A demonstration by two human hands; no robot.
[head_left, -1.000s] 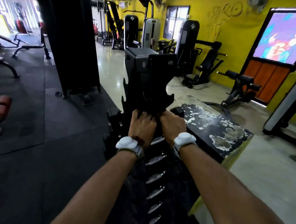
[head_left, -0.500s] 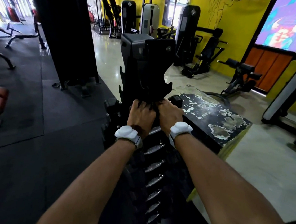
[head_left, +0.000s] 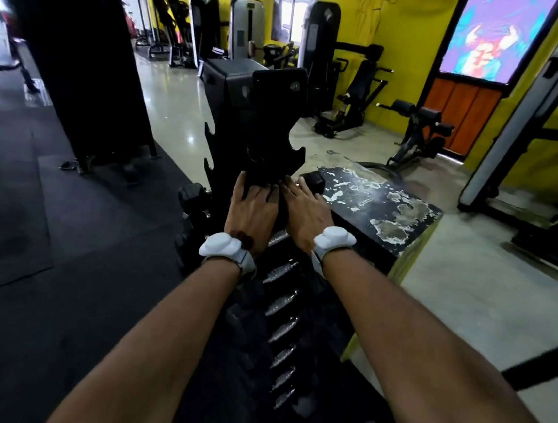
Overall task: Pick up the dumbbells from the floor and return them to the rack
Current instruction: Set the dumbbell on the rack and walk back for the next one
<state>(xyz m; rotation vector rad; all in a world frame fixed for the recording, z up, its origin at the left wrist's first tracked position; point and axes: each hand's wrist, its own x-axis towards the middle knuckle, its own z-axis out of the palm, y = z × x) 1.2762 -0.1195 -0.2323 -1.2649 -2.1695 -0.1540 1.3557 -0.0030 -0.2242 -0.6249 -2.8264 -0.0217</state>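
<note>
Left hand [head_left: 254,205], right hand [head_left: 306,210]: fingers straight on dumbbell [head_left: 311,182] atop rack [head_left: 266,114]. Heavy, rigid; grip handle, likely.

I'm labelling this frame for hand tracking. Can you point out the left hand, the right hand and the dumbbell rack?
left hand [head_left: 253,209], head view, back of the hand.
right hand [head_left: 308,214], head view, back of the hand.
dumbbell rack [head_left: 276,115], head view, upper black plate.
</note>
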